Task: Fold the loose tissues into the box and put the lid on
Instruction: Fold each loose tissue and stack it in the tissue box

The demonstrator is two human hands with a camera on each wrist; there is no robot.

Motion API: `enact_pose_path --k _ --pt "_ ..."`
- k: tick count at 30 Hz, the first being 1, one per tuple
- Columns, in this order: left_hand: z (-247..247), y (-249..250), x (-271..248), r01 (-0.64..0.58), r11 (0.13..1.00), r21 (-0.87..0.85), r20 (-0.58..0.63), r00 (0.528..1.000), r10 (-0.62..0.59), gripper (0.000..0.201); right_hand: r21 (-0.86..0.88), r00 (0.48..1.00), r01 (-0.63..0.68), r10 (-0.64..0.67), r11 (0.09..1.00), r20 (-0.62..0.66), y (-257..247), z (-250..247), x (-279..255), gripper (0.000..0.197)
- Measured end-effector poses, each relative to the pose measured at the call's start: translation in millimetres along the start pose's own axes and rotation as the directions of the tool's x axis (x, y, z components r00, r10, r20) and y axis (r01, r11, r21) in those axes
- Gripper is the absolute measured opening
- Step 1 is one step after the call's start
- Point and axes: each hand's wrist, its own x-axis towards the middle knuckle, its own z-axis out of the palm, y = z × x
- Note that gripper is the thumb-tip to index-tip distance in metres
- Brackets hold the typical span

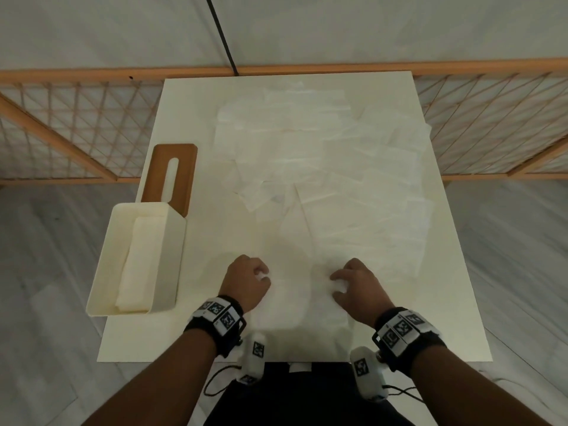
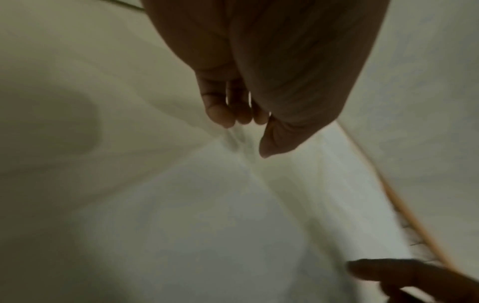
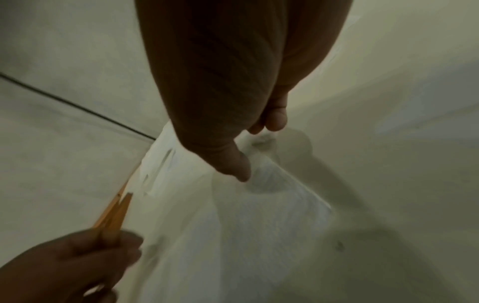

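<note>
A loose white tissue [image 1: 295,296] lies flat at the table's front edge, between my hands. My left hand [image 1: 262,276] pinches its left edge with curled fingers. My right hand [image 1: 336,284] pinches its right edge, with the thumb [image 3: 239,168] on top of the sheet [image 3: 259,225]. In the left wrist view the left hand [image 2: 249,131] has its fingertips closed over a raised ridge of tissue [image 2: 233,194]. The cream box [image 1: 172,256] stands open at the left edge, holding a folded stack [image 1: 138,265]. Its wooden lid [image 1: 184,167], with a slot, leans behind the box.
Several more loose tissues [image 1: 307,142] overlap across the middle and far half of the cream table [image 1: 184,342], some hanging over its right edge. A wooden lattice fence [image 1: 76,118] runs behind the table. A black cable [image 1: 221,35] crosses the floor beyond.
</note>
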Motion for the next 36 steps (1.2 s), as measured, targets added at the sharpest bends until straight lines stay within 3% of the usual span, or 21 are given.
enact_pose_path --k 3,7,13,16,21,25,31,33,36 --pt "-3 51 30 0.025 0.986 -0.164 -0.033 0.999 -0.031 0.014 0.089 0.996 0.001 0.007 0.996 -0.09 1 -15 1 0.024" --pt "10 115 81 0.116 0.95 -0.29 -0.044 0.99 -0.134 0.046 0.143 0.99 0.002 0.019 0.99 -0.142 7 -35 -6 0.019" --pt "20 154 128 0.363 0.826 -0.432 -0.035 0.908 -0.418 0.067 0.215 0.979 -0.034 0.076 0.976 -0.191 26 -58 -24 0.017" --pt "19 154 141 0.409 0.835 -0.369 -0.012 0.896 -0.444 0.06 0.239 0.973 -0.057 0.108 0.969 -0.206 34 -63 -29 0.018" --pt "13 160 142 0.33 0.848 -0.415 0.004 0.933 -0.361 0.039 0.302 0.966 -0.09 0.158 0.949 -0.207 39 -71 -26 0.015" --pt "5 158 135 0.283 0.757 -0.589 -0.037 0.926 -0.375 0.017 0.353 0.962 -0.097 0.178 0.931 -0.206 35 -76 -16 0.013" --pt "-25 137 108 0.188 0.624 -0.759 -0.081 0.923 -0.376 0.016 0.465 0.966 -0.056 0.166 0.884 -0.199 13 -82 8 0.01" --pt "-37 125 97 0.2 0.602 -0.773 -0.06 0.922 -0.384 0.015 0.506 0.966 -0.051 0.17 0.861 -0.192 5 -83 15 0.009" --pt "-46 90 81 0.307 0.652 -0.693 -0.002 0.904 -0.428 0.014 0.572 0.967 -0.081 0.204 0.816 -0.154 -2 -78 24 0.007"
